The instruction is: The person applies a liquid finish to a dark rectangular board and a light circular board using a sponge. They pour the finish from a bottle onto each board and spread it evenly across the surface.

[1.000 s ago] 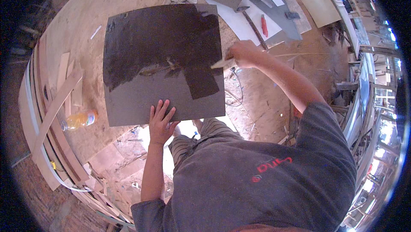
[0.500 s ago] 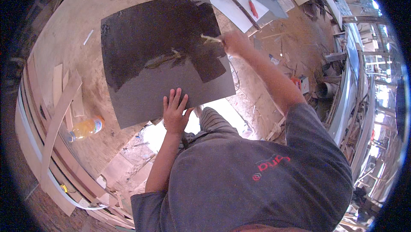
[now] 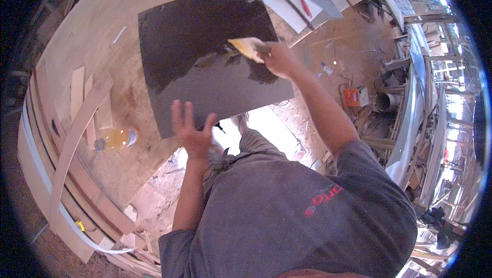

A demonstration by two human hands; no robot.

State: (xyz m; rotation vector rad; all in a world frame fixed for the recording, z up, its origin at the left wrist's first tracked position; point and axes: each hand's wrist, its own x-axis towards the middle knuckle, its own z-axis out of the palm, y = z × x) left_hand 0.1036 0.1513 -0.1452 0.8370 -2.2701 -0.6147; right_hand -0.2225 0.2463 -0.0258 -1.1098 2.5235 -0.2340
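Observation:
A dark grey sheet [image 3: 205,91] lies tilted across the work surface before me. Its far part has a wet-looking, darker coating [image 3: 197,32] with a ragged near edge. My right hand [image 3: 281,61] is closed around a flat, pale yellow spreader [image 3: 247,47], whose wide edge is over the coated area. Whether that edge touches the sheet I cannot tell. My left hand [image 3: 193,132] is open, fingers spread, over the sheet's near left edge; whether it presses on the sheet is unclear.
A bottle of yellow liquid [image 3: 117,139] lies on its side at the left, by thin wood strips [image 3: 77,93]. White and grey sheet pieces [image 3: 287,14] and a red-handled tool [image 3: 306,7] sit far right. An orange box [image 3: 351,97] and scrap lie at the right.
My right hand has turned the spreader so its flat face shows and brought it slightly nearer. My left hand has slid left along the near edge. The sheet appears shifted right in view.

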